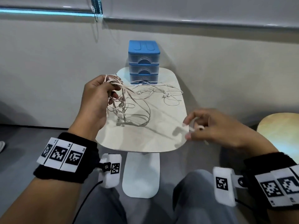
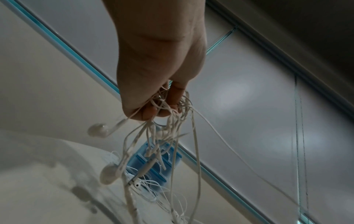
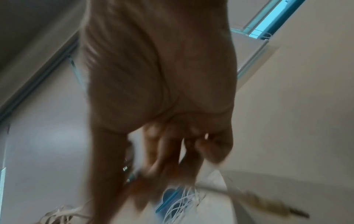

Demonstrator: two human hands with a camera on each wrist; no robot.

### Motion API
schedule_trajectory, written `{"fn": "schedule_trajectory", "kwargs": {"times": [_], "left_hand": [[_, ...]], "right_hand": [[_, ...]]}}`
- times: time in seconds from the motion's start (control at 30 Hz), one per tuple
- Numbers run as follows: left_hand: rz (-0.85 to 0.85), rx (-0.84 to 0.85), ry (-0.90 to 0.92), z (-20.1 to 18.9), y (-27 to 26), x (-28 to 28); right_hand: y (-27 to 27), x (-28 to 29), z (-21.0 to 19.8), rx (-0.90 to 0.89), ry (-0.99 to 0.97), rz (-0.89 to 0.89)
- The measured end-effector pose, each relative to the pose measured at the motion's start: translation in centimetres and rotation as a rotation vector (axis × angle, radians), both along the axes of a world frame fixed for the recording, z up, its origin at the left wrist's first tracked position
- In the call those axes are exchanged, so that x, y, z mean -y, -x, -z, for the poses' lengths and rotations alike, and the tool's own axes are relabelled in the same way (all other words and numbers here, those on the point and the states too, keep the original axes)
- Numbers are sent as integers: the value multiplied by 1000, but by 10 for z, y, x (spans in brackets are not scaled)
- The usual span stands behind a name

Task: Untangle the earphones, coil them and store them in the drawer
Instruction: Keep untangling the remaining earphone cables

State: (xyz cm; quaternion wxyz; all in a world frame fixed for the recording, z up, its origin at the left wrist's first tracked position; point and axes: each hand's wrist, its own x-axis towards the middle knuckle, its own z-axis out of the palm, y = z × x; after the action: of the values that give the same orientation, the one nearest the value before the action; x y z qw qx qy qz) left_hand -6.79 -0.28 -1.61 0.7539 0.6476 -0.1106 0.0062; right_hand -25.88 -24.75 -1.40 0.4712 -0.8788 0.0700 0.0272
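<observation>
My left hand [image 1: 111, 92] is raised over the table's left side and grips a tangled bundle of beige flat-cable earphones [image 1: 119, 101]. Its loops hang down to the tabletop. The left wrist view shows this hand [image 2: 159, 106] closed round the bundle [image 2: 172, 131], two earbuds [image 2: 109, 174] dangling below. At the table's right edge my right hand [image 1: 189, 126] pinches the cable's far end. The blurred right wrist view shows the jack plug [image 3: 268, 203] sticking out past the fingers [image 3: 168, 159]. A blue three-drawer unit [image 1: 144, 62] stands at the table's back, all drawers closed.
A second, white pair of earphones [image 1: 163, 92] lies tangled on the small white table [image 1: 142, 141] in front of the drawers. A round wooden stool [image 1: 279, 131] stands to the right. A blind cord [image 1: 97, 8] hangs at the wall. My knees are under the table's near edge.
</observation>
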Motion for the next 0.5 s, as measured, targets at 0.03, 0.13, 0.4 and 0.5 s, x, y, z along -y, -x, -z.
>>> {"fn": "schedule_trajectory", "kwargs": {"times": [0.03, 0.13, 0.4, 0.5], "left_hand": [[13, 11, 9, 0, 2, 1], [111, 68, 43, -1, 12, 5], [471, 69, 179, -1, 45, 17], [512, 67, 170, 2, 50, 20]], "right_hand": [[3, -3, -4, -124, -3, -145], [4, -21, -10, -325, 30, -356], [-32, -41, -23, 274, -63, 12], [-42, -53, -32, 421, -95, 89]]}}
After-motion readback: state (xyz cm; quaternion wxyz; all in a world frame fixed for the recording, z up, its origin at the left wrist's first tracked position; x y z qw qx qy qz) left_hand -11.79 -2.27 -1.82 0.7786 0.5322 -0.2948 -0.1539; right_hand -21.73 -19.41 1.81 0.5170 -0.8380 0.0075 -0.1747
